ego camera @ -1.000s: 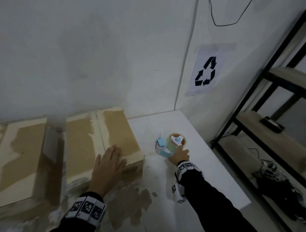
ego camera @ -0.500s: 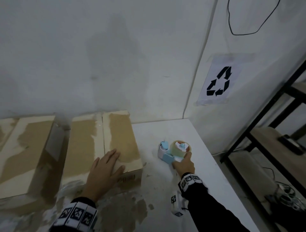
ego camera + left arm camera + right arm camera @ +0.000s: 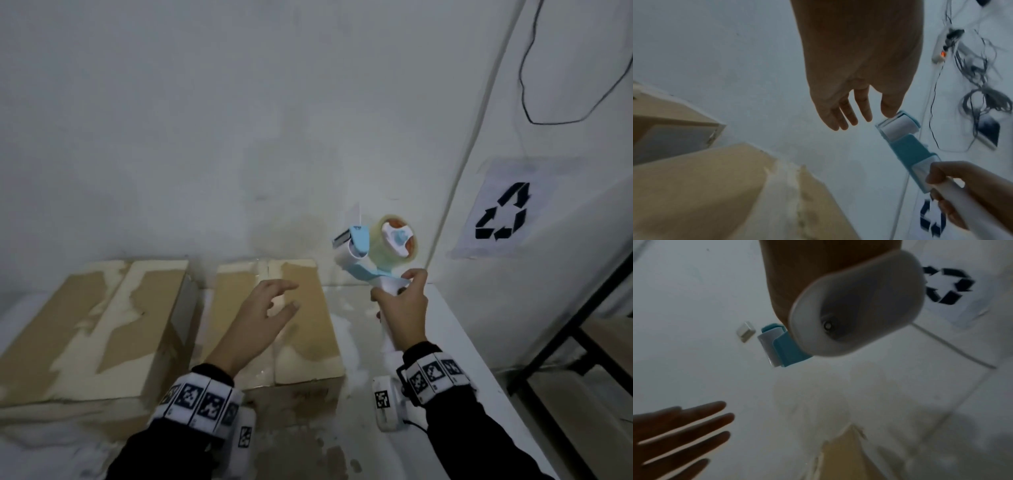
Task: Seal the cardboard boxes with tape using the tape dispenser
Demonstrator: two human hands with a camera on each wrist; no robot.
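Observation:
My right hand point(image 3: 404, 305) grips the white handle of the blue and white tape dispenser point(image 3: 375, 250), lifted off the table with its clear tape roll point(image 3: 399, 243) upward. The dispenser's roller and toothed blade point(image 3: 895, 125) show in the left wrist view, and the handle's butt end point(image 3: 857, 305) fills the right wrist view. My left hand point(image 3: 260, 315) hovers open above the nearer cardboard box point(image 3: 301, 329), fingers spread and reaching toward the dispenser head. A second cardboard box point(image 3: 92, 329) stands to the left. Both boxes have their flaps down.
The boxes sit on a white table point(image 3: 455, 346) pushed into a wall corner. A recycling sign point(image 3: 501, 214) is stuck on the right wall. A dark metal shelf frame point(image 3: 582, 325) stands right of the table. A power strip and cables point(image 3: 972, 65) hang on the wall.
My right hand took the tape dispenser by its handle and raised it off the table. My left hand lifted from the box top and now reaches toward the dispenser. The head view tilted up.

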